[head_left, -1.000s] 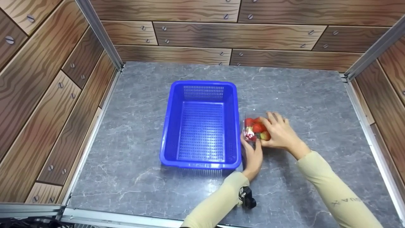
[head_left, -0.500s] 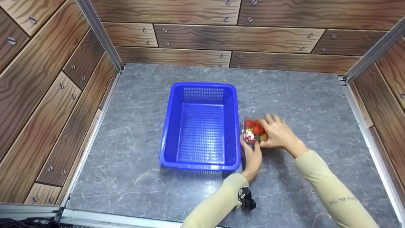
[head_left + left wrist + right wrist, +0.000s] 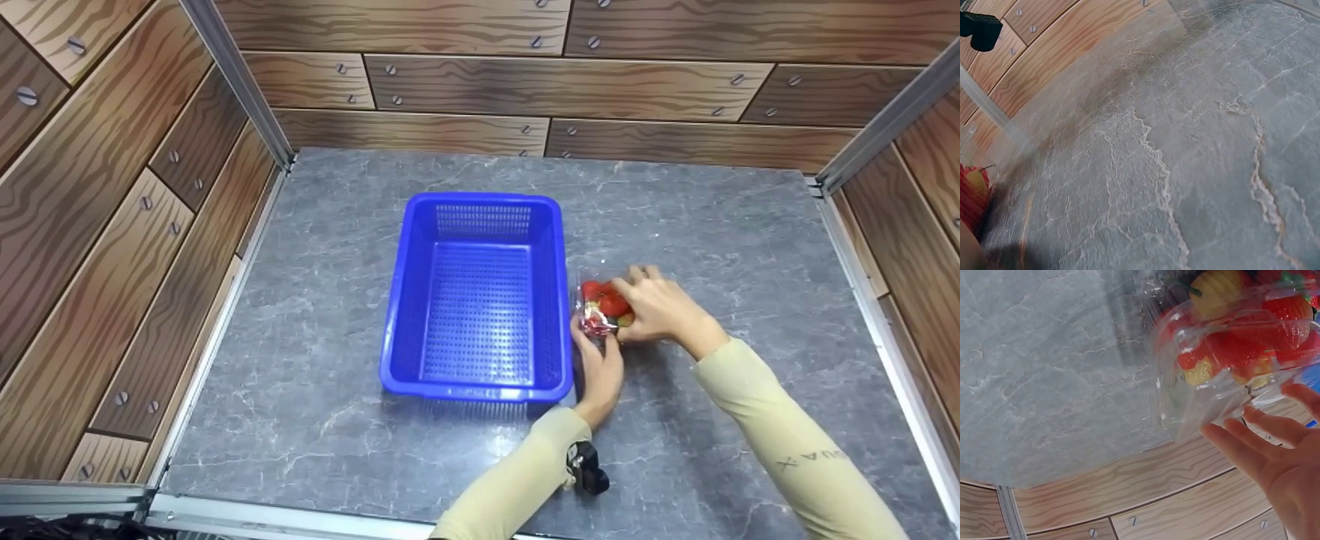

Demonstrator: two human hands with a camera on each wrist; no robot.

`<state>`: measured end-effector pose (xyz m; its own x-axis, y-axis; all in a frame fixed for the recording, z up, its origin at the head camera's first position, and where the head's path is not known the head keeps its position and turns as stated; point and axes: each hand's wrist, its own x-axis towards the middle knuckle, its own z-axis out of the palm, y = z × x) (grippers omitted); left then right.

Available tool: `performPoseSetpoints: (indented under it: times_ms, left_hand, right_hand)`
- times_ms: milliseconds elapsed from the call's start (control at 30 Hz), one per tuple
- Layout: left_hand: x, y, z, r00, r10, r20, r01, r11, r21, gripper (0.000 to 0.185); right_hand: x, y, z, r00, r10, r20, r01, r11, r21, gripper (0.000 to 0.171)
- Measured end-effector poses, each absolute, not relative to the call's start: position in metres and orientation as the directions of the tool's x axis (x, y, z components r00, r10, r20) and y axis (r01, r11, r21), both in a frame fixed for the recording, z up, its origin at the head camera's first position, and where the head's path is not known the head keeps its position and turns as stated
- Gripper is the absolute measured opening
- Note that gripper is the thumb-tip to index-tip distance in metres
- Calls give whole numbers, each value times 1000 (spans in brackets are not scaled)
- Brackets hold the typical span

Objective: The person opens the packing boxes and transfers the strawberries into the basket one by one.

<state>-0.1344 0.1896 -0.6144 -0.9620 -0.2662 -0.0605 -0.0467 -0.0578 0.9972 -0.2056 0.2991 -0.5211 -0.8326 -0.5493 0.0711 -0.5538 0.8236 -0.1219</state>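
We have both hands on the clear plastic clamshell box of red and yellowish strawberries (image 3: 604, 307), which sits on the grey marble-patterned tabletop (image 3: 720, 225) just beside the right wall of the blue perforated plastic basket (image 3: 477, 296). Our right hand (image 3: 660, 309) wraps the box's far and right sides, fingers spread over the plastic; the right wrist view shows those fingers (image 3: 1252, 439) pressed against the clear box (image 3: 1224, 354), so it is clamped there. Our left hand (image 3: 600, 367) meets the near edge, thumb and fingers against it; whether they curl fully round we cannot tell.

We judge this thin shell will flex, so we want even pressure from both sides, palms low, the box kept level so the lid stays closed and the fruit does not shift.

For writing, we can read "AUA X" or similar printed on the pale yellow right sleeve (image 3: 795, 450), upside down to us; the box shows no legible label.
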Motion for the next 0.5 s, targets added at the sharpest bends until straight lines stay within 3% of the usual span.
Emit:
performPoseSetpoints:
  times_ms: [267,500]
  left_hand:
    - [-135,191,-612,-958,-279,-61,-67,10,998,67]
    - [-132,188,-618,-956,-292,-24,-41,54,998,65]
  right_hand:
    - [-218,310,-498,-847,-531,-31,-511,828,-230,61]
    - [-231,311,-484,-818,-551,-167,-478,812,-335,62]
